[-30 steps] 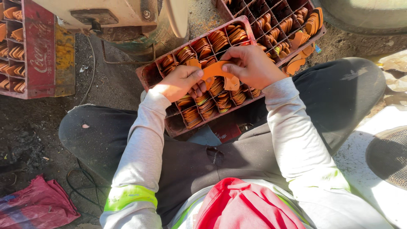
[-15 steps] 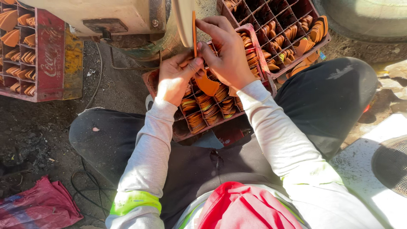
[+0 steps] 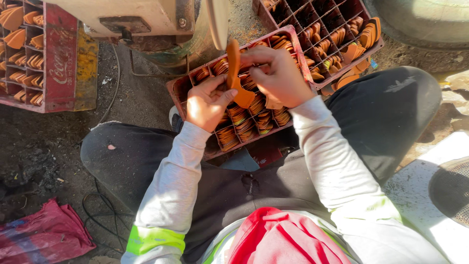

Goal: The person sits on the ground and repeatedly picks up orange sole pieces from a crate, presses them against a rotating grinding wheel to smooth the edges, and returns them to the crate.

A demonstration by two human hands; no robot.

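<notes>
I sit on the ground with a red divided crate [image 3: 177, 93] on my lap, its cells packed with stacks of flat orange pieces [image 3: 243, 117]. My left hand [image 3: 207, 103] rests on the crate and grips one orange piece [image 3: 244, 97] at its lower part. My right hand [image 3: 279, 76] pinches the same piece from the other side, next to a thin orange piece [image 3: 233, 59] that stands on edge above the crate. A spinning wheel [image 3: 218, 20] of a machine hangs just beyond my hands.
A second red crate [image 3: 355, 57] with more orange pieces lies at the upper right. A third red crate [image 3: 61, 58] stands at the upper left. The beige machine body [image 3: 141, 14] is straight ahead. Red cloth [image 3: 44, 237] and black cables [image 3: 100, 210] lie at the lower left.
Both hands have lifted off the crate cells with an orange piece and moved up toward the wheel; the view has shifted left and closer to the machine.
</notes>
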